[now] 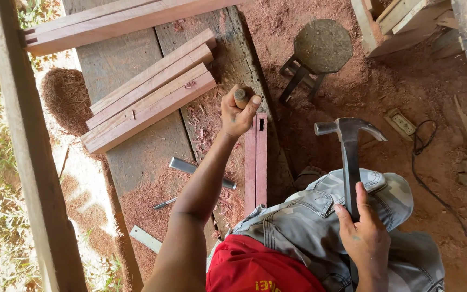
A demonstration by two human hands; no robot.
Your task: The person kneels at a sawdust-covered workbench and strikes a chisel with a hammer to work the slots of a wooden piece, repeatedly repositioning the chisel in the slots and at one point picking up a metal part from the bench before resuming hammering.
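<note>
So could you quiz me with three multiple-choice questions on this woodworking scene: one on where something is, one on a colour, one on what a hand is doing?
1. Where is the stool?
A. on the workbench
B. on the sawdust floor beyond the workbench
C. on the grass

2. What colour is the shirt?
A. red
B. blue
C. white

3. What is the right hand doing?
A. lying open
B. pressing a board
C. gripping the hammer

Answers: 1 B, it stands on the reddish floor right of the planks. 2 A, red cloth shows at the bottom edge. 3 C, its fingers wrap the dark handle, while the left hand holds a chisel handle.
</note>
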